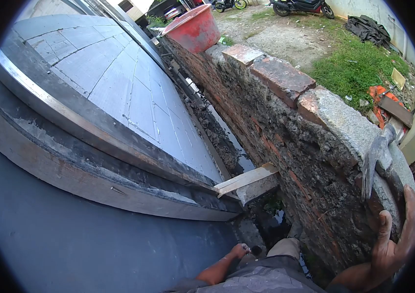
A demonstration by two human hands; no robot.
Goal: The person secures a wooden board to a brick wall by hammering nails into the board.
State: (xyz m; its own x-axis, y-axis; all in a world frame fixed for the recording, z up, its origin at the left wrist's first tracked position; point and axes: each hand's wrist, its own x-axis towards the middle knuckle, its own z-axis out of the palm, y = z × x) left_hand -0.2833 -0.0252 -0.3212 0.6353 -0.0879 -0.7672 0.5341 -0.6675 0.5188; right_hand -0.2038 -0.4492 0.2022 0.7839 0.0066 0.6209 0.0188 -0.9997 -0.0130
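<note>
On top of the rough brick wall lies a claw hammer, its metal head toward the outer side and its handle running down toward me. My right hand rests at the wall's edge just below the hammer, thumb raised and fingers stretched out, with nothing held. Low in the middle, my left hand is closed in front of my leg. A small dark shape shows beside its fingers, and I cannot tell what it holds.
A wooden strip and block bridge the narrow wet gap between the brick wall and the grey panelled wall. A red tub stands farther along the wall top. Beyond are grass, debris and parked motorbikes.
</note>
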